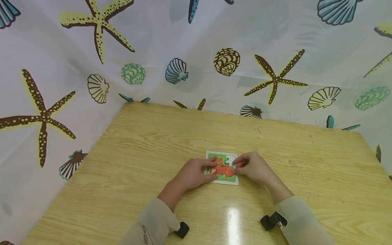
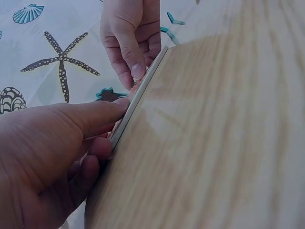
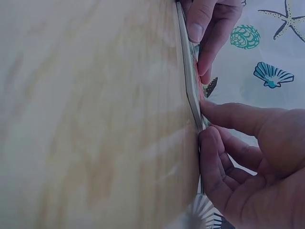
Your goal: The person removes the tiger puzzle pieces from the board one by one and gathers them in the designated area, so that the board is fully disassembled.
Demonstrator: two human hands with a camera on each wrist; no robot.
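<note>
A small square puzzle board (image 1: 227,181) with a green and orange picture lies flat on the wooden table (image 1: 147,143). My left hand (image 1: 196,173) is at its left side. One digit lies on the board's top, and the other fingers (image 2: 95,152) curl against the board's edge (image 2: 138,98). My right hand (image 1: 251,167) is at the right side, held the same way. One digit rests on top, and the curled fingers (image 3: 214,157) press the board's rim (image 3: 190,95). A pale notch shows at the picture's upper edge.
A white curtain (image 1: 183,51) printed with starfish and shells hangs round the table's back and left sides. Black wrist-camera mounts (image 1: 271,220) sit near the front edge. The tabletop runs wide to the left, right and behind the board.
</note>
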